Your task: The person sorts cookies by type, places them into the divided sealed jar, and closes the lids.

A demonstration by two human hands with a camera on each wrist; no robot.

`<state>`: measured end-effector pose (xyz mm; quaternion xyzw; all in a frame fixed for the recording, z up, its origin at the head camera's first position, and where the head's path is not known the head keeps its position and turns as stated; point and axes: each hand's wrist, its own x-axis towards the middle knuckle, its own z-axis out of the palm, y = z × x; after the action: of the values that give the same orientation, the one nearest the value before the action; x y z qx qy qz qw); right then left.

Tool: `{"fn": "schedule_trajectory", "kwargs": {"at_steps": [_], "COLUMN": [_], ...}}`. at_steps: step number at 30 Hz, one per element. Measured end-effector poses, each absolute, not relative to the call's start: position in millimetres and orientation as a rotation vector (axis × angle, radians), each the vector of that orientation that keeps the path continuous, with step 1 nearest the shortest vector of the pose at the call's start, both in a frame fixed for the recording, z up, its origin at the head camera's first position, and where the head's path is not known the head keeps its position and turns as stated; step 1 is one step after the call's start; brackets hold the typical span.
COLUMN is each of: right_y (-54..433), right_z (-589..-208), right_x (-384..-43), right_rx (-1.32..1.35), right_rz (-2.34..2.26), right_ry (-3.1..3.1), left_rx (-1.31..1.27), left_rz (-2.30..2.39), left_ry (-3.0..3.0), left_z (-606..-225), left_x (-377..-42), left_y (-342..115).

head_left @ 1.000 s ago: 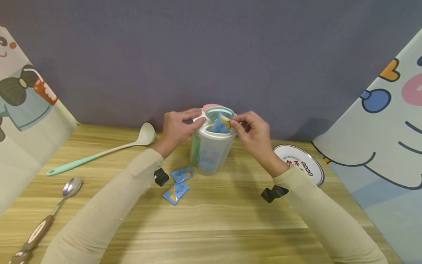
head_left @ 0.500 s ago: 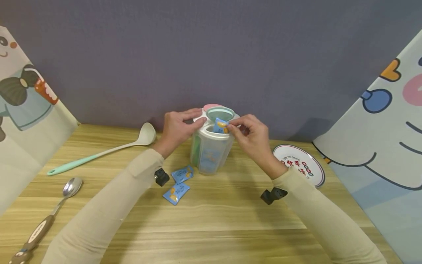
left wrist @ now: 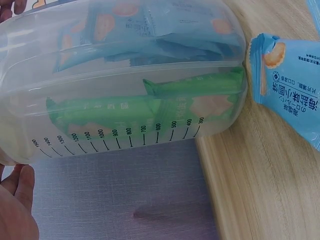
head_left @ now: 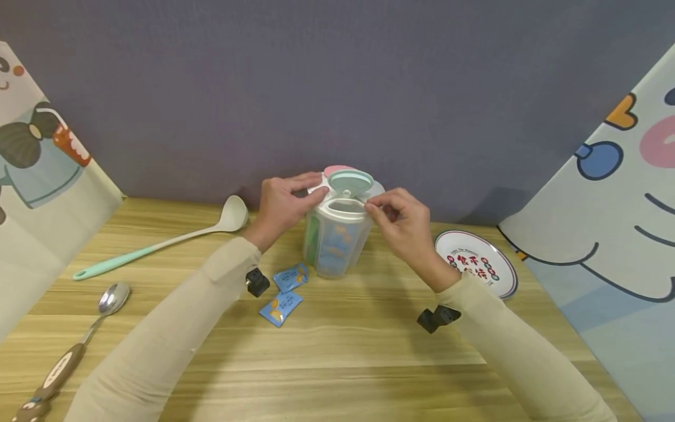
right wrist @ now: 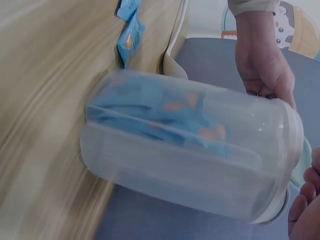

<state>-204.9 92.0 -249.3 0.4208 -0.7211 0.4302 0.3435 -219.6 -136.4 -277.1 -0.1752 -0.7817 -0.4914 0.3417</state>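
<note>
A clear divided storage container (head_left: 364, 225) with a white lid stands between my hands in the head view. Its green flap (head_left: 353, 181) is raised over a front opening. Blue snack packets (left wrist: 117, 30) and green packets (left wrist: 195, 97) lie in separate compartments, seen through the wall. My left hand (head_left: 283, 205) grips the lid's left edge, thumb on top. My right hand (head_left: 405, 228) is at the opening's right edge, fingers bent and thumb near the index finger; no packet shows in it. Two more blue packets (head_left: 281, 308) lie on the table, front left of the container.
A ladle (head_left: 232, 215) with a mint handle lies at the left. Nearer me is a metal spoon (head_left: 113, 299) with a brown handle. A white plate (head_left: 495, 281) with red print sits behind my right wrist. A grey panel (head_left: 337, 88) rises behind the table.
The blue packet my right hand pinched has gone down through the opening into the front compartment and left my fingers. My right hand has lowered slightly; the left stays at the lid.
</note>
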Motion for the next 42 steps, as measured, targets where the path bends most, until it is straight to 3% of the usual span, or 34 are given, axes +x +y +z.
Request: {"fn": "schedule_trajectory", "kwargs": {"at_steps": [14, 24, 42], "right_y": [83, 68, 51], "right_z": [-283, -327, -346], "right_x": [-186, -169, -135], "right_rx": [1.228, 1.404, 1.248], "right_rz": [1.339, 1.392, 1.461], "right_ry": [-1.862, -1.952, -2.203], "left_rx": [-0.475, -0.486, -0.49], "left_rz": [-1.229, -1.214, -1.262], "left_ry": [-2.013, -1.998, -1.978], "left_z": [-280, -281, -281], "left_x": [-223, -224, -224], "left_y": [-138, -138, -137]}}
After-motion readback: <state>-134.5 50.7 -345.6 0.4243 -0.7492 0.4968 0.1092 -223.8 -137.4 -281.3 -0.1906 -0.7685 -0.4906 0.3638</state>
